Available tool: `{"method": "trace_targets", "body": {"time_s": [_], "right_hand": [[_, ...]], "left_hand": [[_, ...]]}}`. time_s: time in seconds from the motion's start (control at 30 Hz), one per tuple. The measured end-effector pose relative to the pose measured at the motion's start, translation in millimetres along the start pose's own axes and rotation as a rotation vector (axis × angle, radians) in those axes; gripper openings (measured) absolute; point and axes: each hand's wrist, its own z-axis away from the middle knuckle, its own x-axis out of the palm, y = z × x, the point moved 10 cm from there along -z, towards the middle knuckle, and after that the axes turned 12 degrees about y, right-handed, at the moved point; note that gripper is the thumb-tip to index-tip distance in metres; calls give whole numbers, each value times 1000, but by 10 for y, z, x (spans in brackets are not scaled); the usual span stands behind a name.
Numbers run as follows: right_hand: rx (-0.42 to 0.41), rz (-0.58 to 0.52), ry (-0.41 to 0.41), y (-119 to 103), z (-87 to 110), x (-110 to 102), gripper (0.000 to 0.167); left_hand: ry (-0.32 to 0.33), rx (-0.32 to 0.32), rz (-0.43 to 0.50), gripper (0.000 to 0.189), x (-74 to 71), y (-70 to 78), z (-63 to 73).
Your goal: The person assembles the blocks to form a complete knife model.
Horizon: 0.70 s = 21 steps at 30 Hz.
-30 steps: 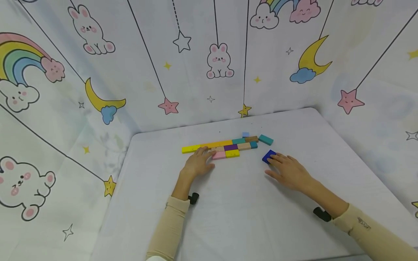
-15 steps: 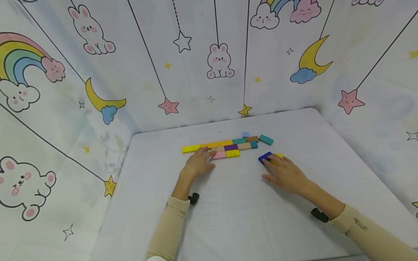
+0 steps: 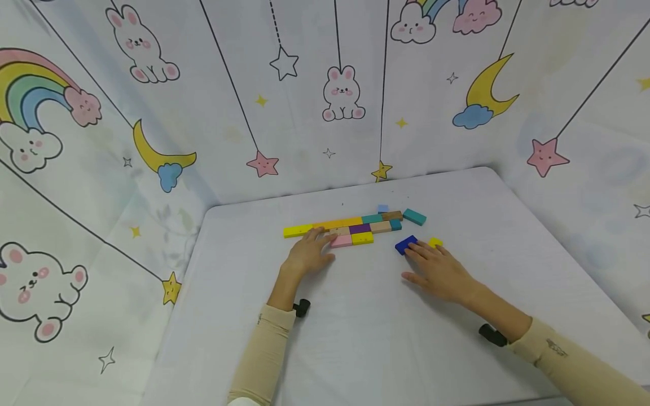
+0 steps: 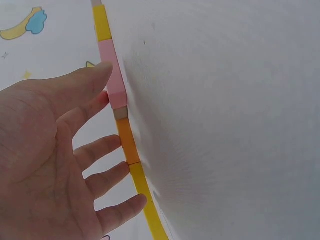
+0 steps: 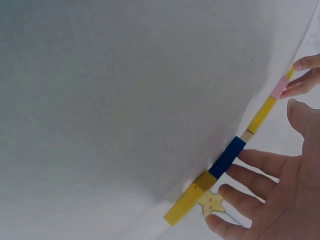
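My right hand (image 3: 440, 272), fingers spread and fairly straight, has its fingertips at the edge of a dark blue block (image 3: 405, 245) on the white table. Just behind those fingers a yellow block (image 3: 434, 242) lies partly covered; the right wrist view shows a yellow block (image 5: 187, 202) beside the blue one. My left hand (image 3: 306, 254) rests at the near left side of rows of coloured blocks, thumb apart from the other fingers. Its fingertips overlap the rows near a pink block (image 3: 341, 241), which sits against another yellow block (image 3: 363, 238). Neither hand grips anything.
Behind the pink block run rows with a purple block (image 3: 360, 229), an orange block (image 3: 351, 222) and a brown block (image 3: 392, 216). A loose teal block (image 3: 414, 216) lies to their right, and a light blue block (image 3: 383, 208) behind. Patterned cloth walls border the table.
My right hand has slid left across the table, and the dark blue block has moved left with it. The yellow block, hidden at first, now shows behind its fingers. My left hand stays put.
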Motion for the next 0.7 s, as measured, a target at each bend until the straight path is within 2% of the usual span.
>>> {"method": "trace_targets", "body": {"time_s": [0.4,0.7], "right_hand": [[-66,8,49,-177,-182,-18,61],[-51,48,-11,-198,-312,74,62]], "left_hand": [[-2,-4,1,62,-23,-11,4],[-13,1,-14,61,44,-36,-25]]}}
